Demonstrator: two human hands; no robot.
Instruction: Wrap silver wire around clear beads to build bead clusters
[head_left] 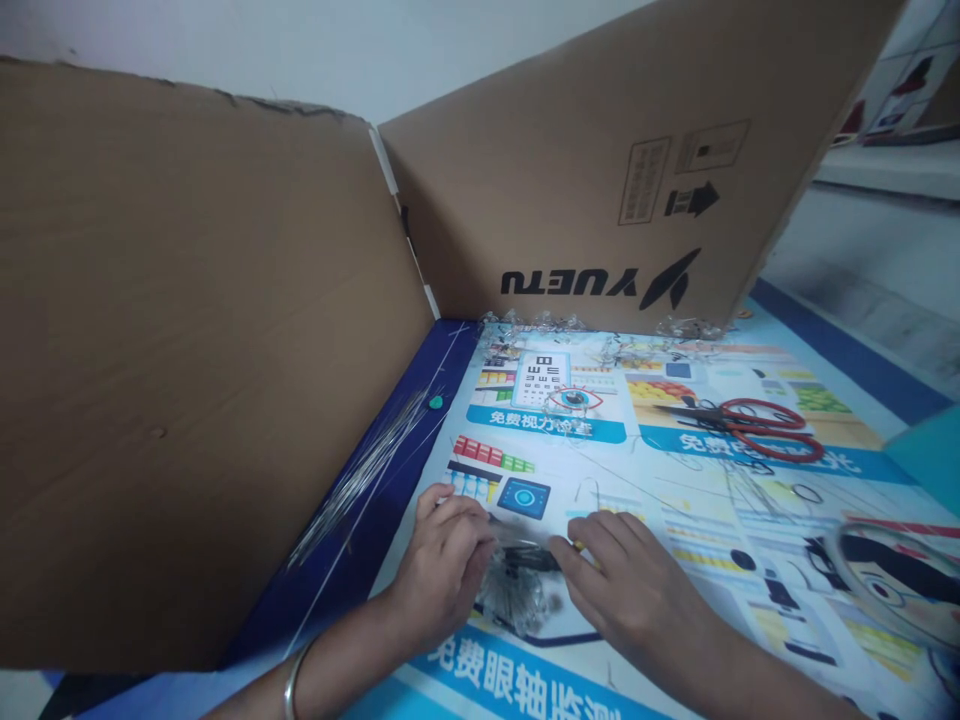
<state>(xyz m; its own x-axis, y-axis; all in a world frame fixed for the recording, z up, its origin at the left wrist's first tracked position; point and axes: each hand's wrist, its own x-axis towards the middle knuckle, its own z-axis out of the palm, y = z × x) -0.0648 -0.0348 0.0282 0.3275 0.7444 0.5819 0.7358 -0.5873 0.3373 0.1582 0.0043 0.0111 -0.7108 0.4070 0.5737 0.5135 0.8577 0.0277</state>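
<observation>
My left hand [448,550], a metal bangle on its wrist, is closed with fingertips pinched at one end of a thin, pale wire [521,541]. The wire runs across toward my right hand [611,575], whose thumb and fingers are pressed together. A small yellow bit shows at the right fingertips; what it belongs to is hidden. Between and just below the hands lies a blurred clump of clear, shiny pieces [514,600]. Against it is a dark, narrow object [531,557], too blurred to name.
Red-handled scissors [772,425] lie at the right. A bundle of straight wires [367,470] and a small green lump [436,402] lie left. Clear bent pieces [532,322] line the cardboard [555,200] at the back. A roll of tape or ring [840,540] sits at right.
</observation>
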